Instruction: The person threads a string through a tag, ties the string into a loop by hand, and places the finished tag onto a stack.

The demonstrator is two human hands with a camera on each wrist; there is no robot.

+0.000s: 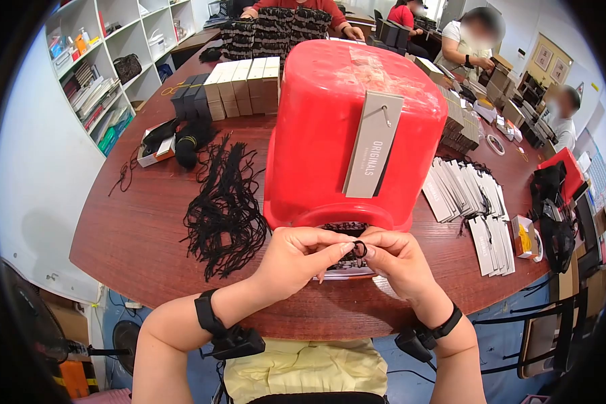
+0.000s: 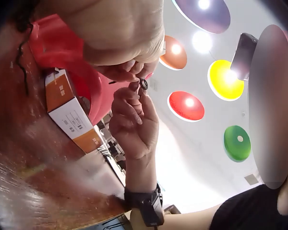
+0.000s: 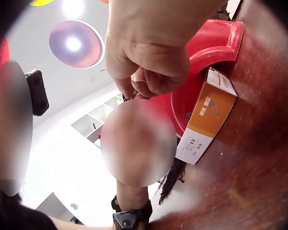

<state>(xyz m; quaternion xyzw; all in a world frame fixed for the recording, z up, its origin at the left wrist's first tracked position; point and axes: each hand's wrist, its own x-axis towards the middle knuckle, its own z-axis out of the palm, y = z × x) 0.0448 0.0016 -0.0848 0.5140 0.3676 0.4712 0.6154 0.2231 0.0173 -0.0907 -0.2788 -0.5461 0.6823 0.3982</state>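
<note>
In the head view, a small loop of black cord (image 1: 361, 250) is held between my two hands, in front of the red plastic bin. My left hand (image 1: 301, 261) pinches it between thumb and forefinger from one side. From the other side, my right hand (image 1: 400, 266) pinches it too. The same black loop (image 2: 143, 84) shows at the fingertips in the left wrist view. On the upturned red bin (image 1: 316, 161) hangs a grey tag (image 1: 372, 148) lettered ORIGINALS. Loose black cords (image 1: 225, 209) lie in a tangled heap left of the bin.
Grey tags with black cords (image 1: 468, 192) are fanned out right of the bin. Behind it stand stacks of pale cards (image 1: 249, 87). An orange and white box (image 3: 209, 112) stands by the bin's opening in the right wrist view. Several people sit around the table (image 1: 128, 236).
</note>
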